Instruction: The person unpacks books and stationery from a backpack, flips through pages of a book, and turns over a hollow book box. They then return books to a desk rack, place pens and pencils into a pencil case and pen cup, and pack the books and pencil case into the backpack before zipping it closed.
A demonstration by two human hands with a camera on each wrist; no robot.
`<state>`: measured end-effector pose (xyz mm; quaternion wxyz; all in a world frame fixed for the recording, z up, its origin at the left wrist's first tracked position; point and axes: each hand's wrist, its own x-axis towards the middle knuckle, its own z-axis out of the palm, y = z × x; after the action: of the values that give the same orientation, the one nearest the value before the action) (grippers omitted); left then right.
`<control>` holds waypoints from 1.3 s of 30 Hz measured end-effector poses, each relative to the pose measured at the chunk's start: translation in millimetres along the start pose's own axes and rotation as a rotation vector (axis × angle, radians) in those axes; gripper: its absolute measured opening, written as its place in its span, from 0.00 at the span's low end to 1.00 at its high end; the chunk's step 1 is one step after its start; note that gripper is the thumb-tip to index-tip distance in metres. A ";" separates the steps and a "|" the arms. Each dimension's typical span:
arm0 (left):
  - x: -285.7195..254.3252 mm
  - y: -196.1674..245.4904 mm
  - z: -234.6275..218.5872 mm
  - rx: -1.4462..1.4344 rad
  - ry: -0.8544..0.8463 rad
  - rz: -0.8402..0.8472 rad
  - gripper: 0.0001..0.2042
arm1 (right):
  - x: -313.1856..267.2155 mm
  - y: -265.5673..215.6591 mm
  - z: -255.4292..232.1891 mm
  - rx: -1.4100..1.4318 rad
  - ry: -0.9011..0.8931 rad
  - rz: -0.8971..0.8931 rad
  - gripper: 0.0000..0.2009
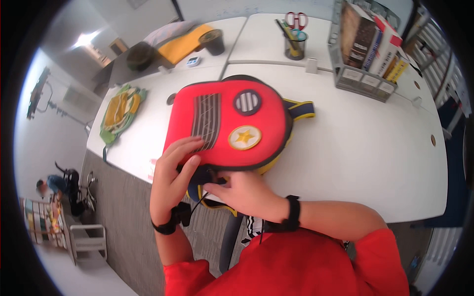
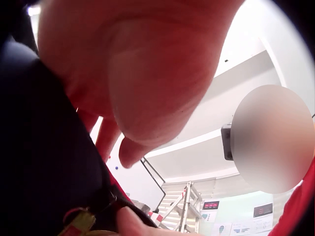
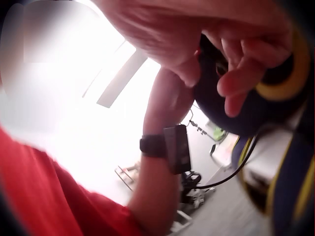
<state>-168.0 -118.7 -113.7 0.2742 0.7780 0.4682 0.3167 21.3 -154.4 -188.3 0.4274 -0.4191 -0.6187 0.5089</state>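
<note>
A red hard-shell backpack [image 1: 269,106] with dark edging lies on the white table, its front facing up. A grey striped panel, a round striped patch and a yellow star badge [image 1: 244,137] decorate it. My left hand [image 1: 170,175] rests on its near left part, fingers extended over the red front. At the near edge, my right hand [image 1: 249,192] touches the dark underside of the bag, its outer fingers [image 3: 241,81] bent. Whether it pinches something there I cannot tell. Navy straps with yellow trim [image 3: 285,187] hang below the bag.
A green and yellow bag [image 1: 121,111] lies at the table's left. Farther back are a dark pot [image 1: 212,42], a small white timer [image 1: 193,61], a pen cup [image 1: 295,48] with scissors, and a grey book rack [image 1: 363,81]. Someone sits in the background at left.
</note>
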 end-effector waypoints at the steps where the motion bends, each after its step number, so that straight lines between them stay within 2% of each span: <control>1: -4.5 -2.4 -1.7 -0.009 -0.021 0.027 0.15 | 4.1 13.6 8.5 -0.012 -0.030 0.038 0.17; 3: -10.0 -11.4 -8.5 0.133 -0.137 0.102 0.21 | 6.8 19.0 24.9 0.078 0.070 -0.088 0.18; 5: -14.9 -7.7 -10.5 0.141 -0.173 0.128 0.28 | 10.9 23.1 35.8 0.019 0.155 -0.159 0.17; 6: -16.2 -5.3 -10.5 0.190 -0.184 0.115 0.32 | 12.2 21.2 41.2 0.028 0.255 -0.198 0.15; 7: -16.8 -3.5 -8.8 0.188 -0.194 0.136 0.32 | 10.1 22.8 39.7 0.022 0.276 -0.203 0.15; 9: -17.1 -0.1 -4.9 0.266 -0.160 0.112 0.33 | 5.7 16.1 33.6 -0.084 0.088 -0.033 0.13; 10: -16.9 1.9 -2.7 0.283 -0.139 0.111 0.30 | -2.6 15.6 34.3 -0.105 0.179 -0.115 0.13; 11: -17.3 -0.6 -3.5 0.280 -0.139 0.122 0.30 | -8.4 11.7 26.5 -0.111 0.187 -0.119 0.13; 12: -18.0 -4.8 -6.5 0.311 -0.162 0.114 0.28 | -17.5 5.2 16.7 -0.208 0.119 -0.091 0.14; 13: -17.8 -7.4 -7.9 0.341 -0.183 0.103 0.25 | -27.2 0.2 6.2 -0.305 0.045 -0.060 0.15; 14: -17.8 -5.8 -7.8 0.310 -0.166 0.069 0.21 | -32.7 -3.4 -10.2 -0.348 0.051 -0.125 0.16; 16: -17.2 -6.8 -6.0 0.297 -0.154 0.060 0.20 | -38.7 -1.6 -52.7 -0.577 0.003 -0.341 0.18; 18: -16.3 -8.6 -6.9 0.289 -0.140 0.052 0.19 | -43.0 -4.9 -97.5 -0.623 0.054 -0.131 0.18; 19: -15.0 -9.7 -7.2 0.287 -0.149 0.053 0.18 | -42.2 4.6 -123.1 -0.687 0.083 -0.163 0.18; 22: -8.3 -3.8 -5.1 0.318 -0.161 0.066 0.17 | -26.6 11.4 -179.1 -0.898 0.170 -0.001 0.16; 24: -1.1 3.6 -4.7 0.364 -0.181 0.092 0.16 | -5.6 41.1 -209.2 -0.976 0.343 -0.126 0.16; 25: 0.6 6.3 -5.0 0.378 -0.207 0.083 0.17 | 8.7 47.7 -225.6 -1.027 0.439 -0.042 0.16; 27: 10.1 18.7 -6.7 0.414 -0.242 0.084 0.19 | 16.5 57.6 -251.6 -0.995 0.422 0.078 0.15; 28: 11.9 31.8 -0.2 0.411 -0.210 0.079 0.21 | 14.9 50.7 -251.9 -0.982 0.427 0.074 0.15; 29: 9.4 42.3 9.1 0.402 -0.180 0.063 0.23 | 6.5 36.7 -247.4 -0.802 0.375 0.043 0.14; 30: 14.9 51.2 20.3 0.443 -0.144 0.167 0.24 | -2.6 28.8 -239.7 -0.619 0.321 0.021 0.14; 31: 20.7 62.0 34.3 0.447 -0.152 0.152 0.24 | -7.5 26.7 -229.9 -0.607 0.310 0.028 0.14; 33: 32.4 84.4 64.7 0.469 -0.184 0.312 0.19 | -13.3 24.4 -209.3 -0.513 0.176 -0.417 0.14; 34: 39.5 90.7 80.5 0.502 -0.176 0.353 0.18 | -14.8 25.7 -204.7 -0.504 0.167 -0.424 0.14; 36: 56.4 92.1 107.6 0.576 -0.132 0.445 0.18 | -14.5 26.0 -196.4 -0.668 -0.021 -0.413 0.13; 39: 70.3 82.7 125.8 0.731 -0.175 0.385 0.19 | -5.5 42.7 -182.7 -0.796 -0.015 -0.433 0.12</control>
<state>-2.4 -105.7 -119.0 -0.0454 0.9213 0.3708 0.1081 201.0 -104.5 -209.7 0.3250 -0.4083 -0.8426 0.1333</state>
